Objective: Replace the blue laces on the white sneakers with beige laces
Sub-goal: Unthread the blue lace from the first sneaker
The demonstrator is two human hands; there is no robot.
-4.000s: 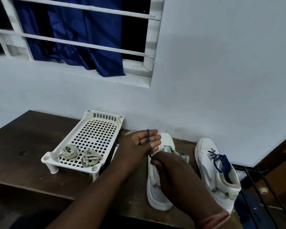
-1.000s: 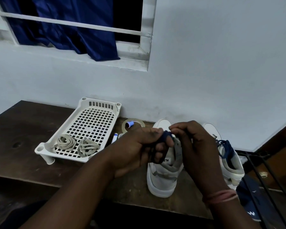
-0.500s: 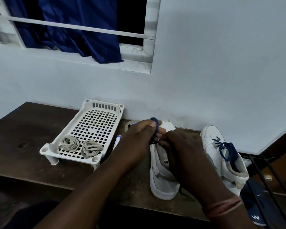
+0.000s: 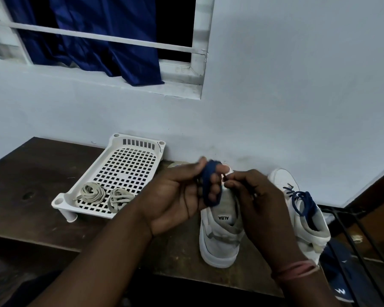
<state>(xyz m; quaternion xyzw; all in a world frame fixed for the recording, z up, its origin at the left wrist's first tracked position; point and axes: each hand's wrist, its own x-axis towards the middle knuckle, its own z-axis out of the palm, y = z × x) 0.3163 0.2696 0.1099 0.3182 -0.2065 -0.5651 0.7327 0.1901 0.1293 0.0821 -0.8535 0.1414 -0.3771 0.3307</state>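
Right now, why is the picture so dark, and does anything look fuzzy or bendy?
Head view: the room is dimly lit, so the dark brown wooden table and both arms lose detail, while the pale wall stays bright. The left hand, wound with the dark blue shoelace, is slightly blurred at the fingertips. The wide lens bends the white window bars.

Bare tabletop (image 4: pixel 31 202) left of tray (image 4: pixel 120 173); wall (image 4: pixel 275 107) close behind sneakers (image 4: pixel 220 235).
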